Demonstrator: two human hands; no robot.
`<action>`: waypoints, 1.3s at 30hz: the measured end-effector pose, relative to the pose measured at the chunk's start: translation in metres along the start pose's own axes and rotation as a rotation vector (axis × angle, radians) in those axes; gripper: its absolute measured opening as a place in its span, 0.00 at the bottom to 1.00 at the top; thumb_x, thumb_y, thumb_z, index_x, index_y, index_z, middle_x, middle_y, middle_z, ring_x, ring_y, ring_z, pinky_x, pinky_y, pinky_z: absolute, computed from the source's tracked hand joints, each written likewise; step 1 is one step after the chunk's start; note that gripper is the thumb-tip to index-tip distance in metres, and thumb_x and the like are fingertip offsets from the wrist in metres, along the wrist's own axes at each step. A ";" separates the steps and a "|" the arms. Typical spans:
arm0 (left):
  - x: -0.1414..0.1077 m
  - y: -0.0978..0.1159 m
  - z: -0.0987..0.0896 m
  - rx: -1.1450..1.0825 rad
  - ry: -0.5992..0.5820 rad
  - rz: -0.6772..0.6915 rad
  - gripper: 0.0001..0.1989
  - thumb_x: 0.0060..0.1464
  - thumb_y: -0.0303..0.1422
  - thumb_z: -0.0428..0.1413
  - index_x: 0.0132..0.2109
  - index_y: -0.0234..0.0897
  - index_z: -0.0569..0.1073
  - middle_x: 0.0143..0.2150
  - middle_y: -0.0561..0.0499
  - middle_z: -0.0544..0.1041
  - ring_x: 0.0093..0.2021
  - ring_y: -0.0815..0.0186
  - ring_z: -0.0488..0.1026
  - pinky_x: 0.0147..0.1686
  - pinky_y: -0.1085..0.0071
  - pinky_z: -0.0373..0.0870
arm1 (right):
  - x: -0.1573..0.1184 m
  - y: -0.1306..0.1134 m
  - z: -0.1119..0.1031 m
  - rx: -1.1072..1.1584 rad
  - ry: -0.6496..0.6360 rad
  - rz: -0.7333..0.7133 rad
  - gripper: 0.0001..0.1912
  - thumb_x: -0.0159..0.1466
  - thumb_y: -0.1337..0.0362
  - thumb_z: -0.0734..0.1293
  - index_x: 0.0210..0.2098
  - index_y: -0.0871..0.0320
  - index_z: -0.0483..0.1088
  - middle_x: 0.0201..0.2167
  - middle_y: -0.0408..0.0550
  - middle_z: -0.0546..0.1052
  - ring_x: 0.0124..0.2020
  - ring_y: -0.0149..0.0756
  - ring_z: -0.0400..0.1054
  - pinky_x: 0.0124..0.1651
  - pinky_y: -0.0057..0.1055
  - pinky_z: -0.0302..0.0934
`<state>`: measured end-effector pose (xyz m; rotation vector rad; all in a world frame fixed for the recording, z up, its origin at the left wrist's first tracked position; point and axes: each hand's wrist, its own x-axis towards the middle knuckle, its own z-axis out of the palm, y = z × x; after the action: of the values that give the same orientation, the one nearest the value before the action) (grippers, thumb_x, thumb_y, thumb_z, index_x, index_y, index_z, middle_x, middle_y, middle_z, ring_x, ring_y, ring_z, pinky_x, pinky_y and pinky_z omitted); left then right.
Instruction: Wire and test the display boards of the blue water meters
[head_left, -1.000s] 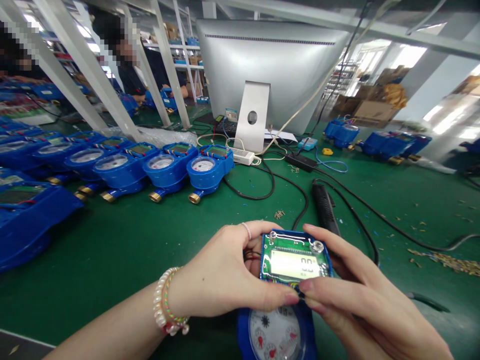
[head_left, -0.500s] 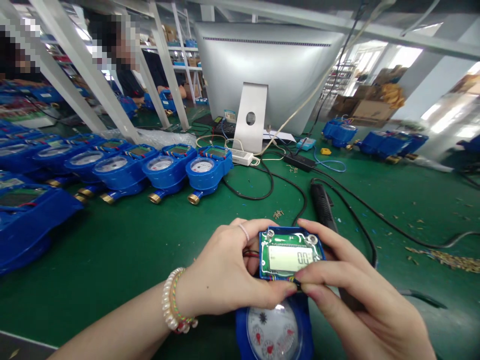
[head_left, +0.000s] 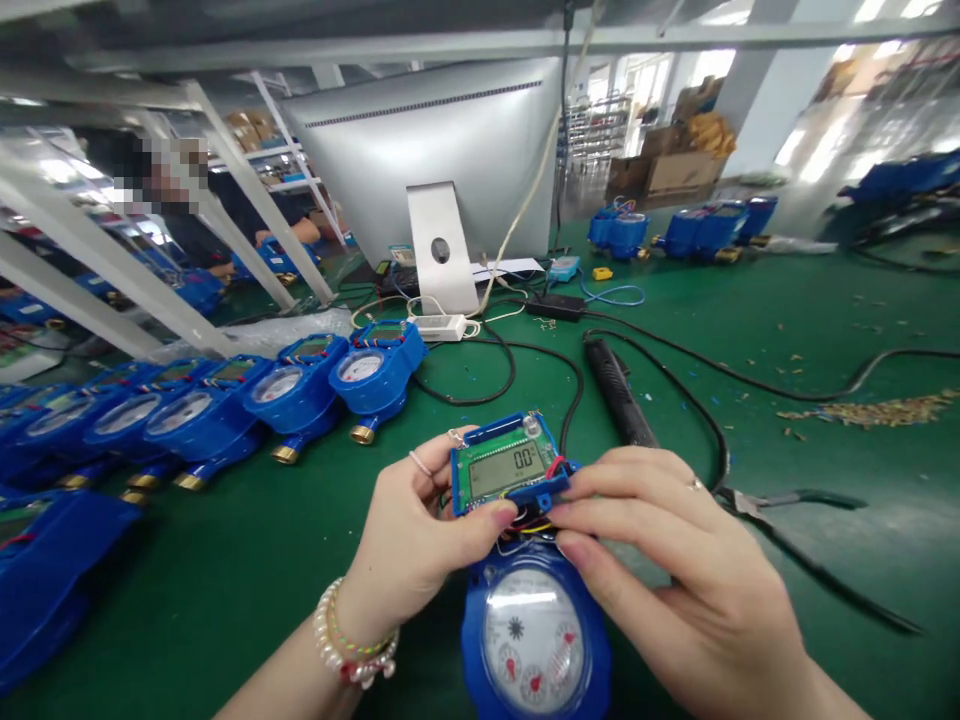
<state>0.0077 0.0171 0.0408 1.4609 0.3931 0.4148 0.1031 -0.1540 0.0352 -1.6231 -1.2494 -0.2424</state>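
Observation:
A blue water meter with a round clear-covered dial lies at the bottom of the view. Above its dial, my left hand is closed around a display module, thumb on the near edge and fingers behind. This module has a blue frame, a green circuit board and an LCD reading 0.0, and it is tilted. Thin coloured wires run between module and meter. My right hand has its thumb and fingertips together on these wires by the module's right corner; the exact pinch is partly hidden.
Blue meters stand in rows at left, more at back right. A black-handled electric screwdriver, pliers, cables and a pile of screws lie at right. A monitor stands behind. A person is beyond the frame posts.
The view has swung right and down. The display module has tilted and turned, with its lower edge raised off the meter, showing the wires beneath. My right fingers have moved to its right corner.

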 end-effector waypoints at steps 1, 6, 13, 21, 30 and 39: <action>0.000 -0.001 0.001 0.003 0.019 0.008 0.23 0.39 0.27 0.69 0.45 0.32 0.76 0.40 0.45 0.83 0.40 0.55 0.80 0.38 0.70 0.78 | 0.000 -0.001 0.001 -0.002 0.017 -0.012 0.09 0.60 0.75 0.68 0.38 0.58 0.74 0.37 0.45 0.76 0.40 0.34 0.68 0.47 0.33 0.60; -0.002 -0.008 0.004 -0.038 0.058 0.041 0.20 0.40 0.27 0.69 0.44 0.36 0.78 0.39 0.49 0.83 0.38 0.63 0.80 0.39 0.78 0.75 | -0.001 -0.003 0.006 0.135 -0.049 0.158 0.07 0.63 0.74 0.67 0.38 0.58 0.74 0.34 0.41 0.77 0.35 0.32 0.68 0.41 0.31 0.57; -0.003 -0.015 0.000 -0.011 0.046 0.046 0.20 0.43 0.28 0.67 0.47 0.38 0.77 0.43 0.49 0.82 0.42 0.62 0.78 0.43 0.75 0.73 | -0.013 -0.008 0.012 0.059 -0.218 0.183 0.06 0.64 0.69 0.66 0.33 0.57 0.75 0.29 0.44 0.75 0.35 0.37 0.64 0.41 0.37 0.50; -0.006 -0.017 0.000 -0.011 0.080 0.021 0.24 0.43 0.30 0.68 0.49 0.35 0.76 0.46 0.44 0.80 0.48 0.55 0.76 0.48 0.67 0.72 | -0.005 -0.004 0.018 -0.061 -0.271 0.239 0.07 0.62 0.69 0.68 0.28 0.57 0.75 0.27 0.44 0.73 0.33 0.37 0.61 0.38 0.37 0.48; -0.005 -0.011 0.008 -0.045 0.113 0.003 0.22 0.39 0.31 0.69 0.45 0.35 0.78 0.43 0.45 0.82 0.43 0.56 0.78 0.44 0.69 0.73 | 0.002 -0.004 0.010 0.179 -0.199 0.411 0.15 0.65 0.73 0.66 0.22 0.57 0.69 0.19 0.36 0.68 0.27 0.31 0.59 0.34 0.30 0.47; -0.005 -0.021 -0.006 -0.048 -0.008 0.029 0.21 0.45 0.32 0.67 0.49 0.39 0.76 0.46 0.48 0.81 0.46 0.60 0.77 0.46 0.73 0.72 | 0.007 -0.004 0.024 0.146 -0.206 0.432 0.10 0.58 0.70 0.72 0.22 0.54 0.73 0.23 0.34 0.71 0.33 0.31 0.61 0.38 0.33 0.44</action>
<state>0.0012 0.0181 0.0195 1.4229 0.3535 0.4388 0.0933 -0.1313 0.0316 -1.7740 -1.0062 0.2848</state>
